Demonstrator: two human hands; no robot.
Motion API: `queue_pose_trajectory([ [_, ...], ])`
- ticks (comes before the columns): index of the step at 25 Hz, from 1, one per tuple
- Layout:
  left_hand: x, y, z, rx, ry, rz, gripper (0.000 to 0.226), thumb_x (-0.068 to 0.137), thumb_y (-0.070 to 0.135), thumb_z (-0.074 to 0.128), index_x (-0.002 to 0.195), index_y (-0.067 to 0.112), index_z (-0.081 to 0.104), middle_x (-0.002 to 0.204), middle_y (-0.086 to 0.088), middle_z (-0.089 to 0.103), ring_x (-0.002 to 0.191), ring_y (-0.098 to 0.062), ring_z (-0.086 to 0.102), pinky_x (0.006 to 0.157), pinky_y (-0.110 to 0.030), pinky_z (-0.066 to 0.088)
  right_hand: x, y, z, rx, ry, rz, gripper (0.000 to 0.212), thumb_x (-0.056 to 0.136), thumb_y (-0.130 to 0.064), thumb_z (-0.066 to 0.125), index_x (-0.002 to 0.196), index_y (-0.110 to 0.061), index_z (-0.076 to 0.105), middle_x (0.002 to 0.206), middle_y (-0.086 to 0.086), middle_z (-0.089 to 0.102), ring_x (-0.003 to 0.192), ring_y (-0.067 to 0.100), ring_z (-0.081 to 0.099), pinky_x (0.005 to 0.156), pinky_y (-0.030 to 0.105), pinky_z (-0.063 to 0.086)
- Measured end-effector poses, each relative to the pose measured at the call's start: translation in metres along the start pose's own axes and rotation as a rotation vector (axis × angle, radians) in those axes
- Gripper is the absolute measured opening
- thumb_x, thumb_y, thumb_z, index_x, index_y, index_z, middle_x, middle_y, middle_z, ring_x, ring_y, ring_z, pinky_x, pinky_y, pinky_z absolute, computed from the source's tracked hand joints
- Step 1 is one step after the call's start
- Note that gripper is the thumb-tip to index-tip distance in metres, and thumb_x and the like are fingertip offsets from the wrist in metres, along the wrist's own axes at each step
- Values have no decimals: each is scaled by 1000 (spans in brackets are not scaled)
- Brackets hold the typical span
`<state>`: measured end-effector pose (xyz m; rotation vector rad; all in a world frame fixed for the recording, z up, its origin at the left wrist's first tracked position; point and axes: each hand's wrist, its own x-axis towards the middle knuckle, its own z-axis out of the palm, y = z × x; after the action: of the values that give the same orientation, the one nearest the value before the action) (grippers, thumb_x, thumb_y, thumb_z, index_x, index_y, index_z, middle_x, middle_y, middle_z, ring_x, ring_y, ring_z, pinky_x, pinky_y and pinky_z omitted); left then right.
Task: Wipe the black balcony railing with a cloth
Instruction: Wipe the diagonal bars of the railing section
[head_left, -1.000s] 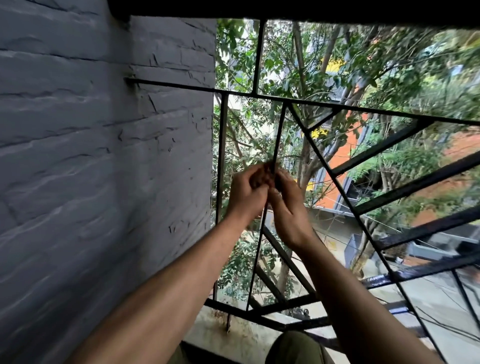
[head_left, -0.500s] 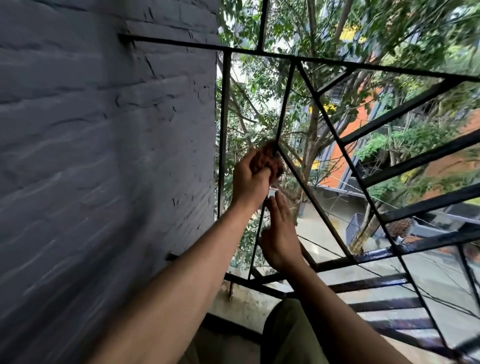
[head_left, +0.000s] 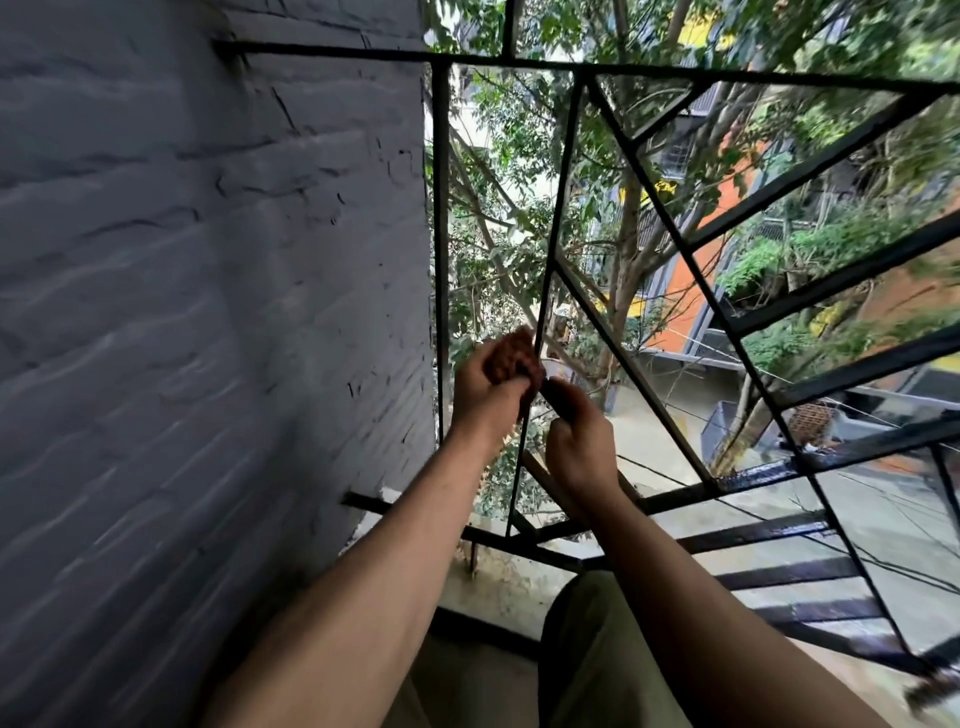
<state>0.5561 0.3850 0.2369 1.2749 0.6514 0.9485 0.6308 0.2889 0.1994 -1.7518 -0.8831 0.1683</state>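
Head camera: left hand (head_left: 485, 387) clutched the cloth (head_left: 511, 356) around a railing (head_left: 550, 260) bar, right hand (head_left: 579, 441) pinching its end; slipping, it could fall outside.

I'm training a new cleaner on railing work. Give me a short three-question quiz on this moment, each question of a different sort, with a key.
1. True or false: the left hand holds a brown cloth against a thin railing bar.
2. Multiple choice: the grey brick wall stands on the person's A) left, B) right, C) behind the railing.
3. Fill in: the right hand sits just ____ the left hand on the same bar.

Key: 1 true; 2 A; 3 below
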Motion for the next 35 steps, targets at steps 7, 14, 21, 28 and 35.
queue_pose_trajectory([
  [7,-19,-48,-5,31,38,-116,41,81,7,78,117,24,69,106,1,75,104,-22,70,91,-40,58,-12,8,10,-3,33,-27,74,73,-10,39,146,-14,50,145,3,58,136,15,52,113,30,40],
  [14,-16,-53,-5,85,9,-55,44,87,-11,63,104,30,63,99,10,70,95,-2,68,84,-25,51,-66,51,37,-226,200,-164,55,75,-8,40,127,0,56,131,15,51,127,32,47,109,52,41],
  [21,-16,-83,-6,47,118,-98,35,88,-9,62,104,22,67,93,9,70,87,-4,66,69,-10,48,-40,78,40,-158,33,190,55,85,3,43,140,2,48,136,22,53,128,36,48,108,36,35],
  [28,4,-99,-2,-145,148,-183,22,91,-6,59,98,11,70,85,4,73,78,-5,69,66,-20,53,-32,76,45,-94,7,203,63,77,-14,35,136,-1,54,137,18,57,130,31,51,113,37,40],
  [35,3,-145,-19,-93,85,-358,32,87,-12,58,113,2,69,85,-6,73,65,-10,69,54,-21,54,-40,105,61,-7,16,198,52,77,-18,39,127,-17,55,127,5,62,121,19,61,101,48,51],
])
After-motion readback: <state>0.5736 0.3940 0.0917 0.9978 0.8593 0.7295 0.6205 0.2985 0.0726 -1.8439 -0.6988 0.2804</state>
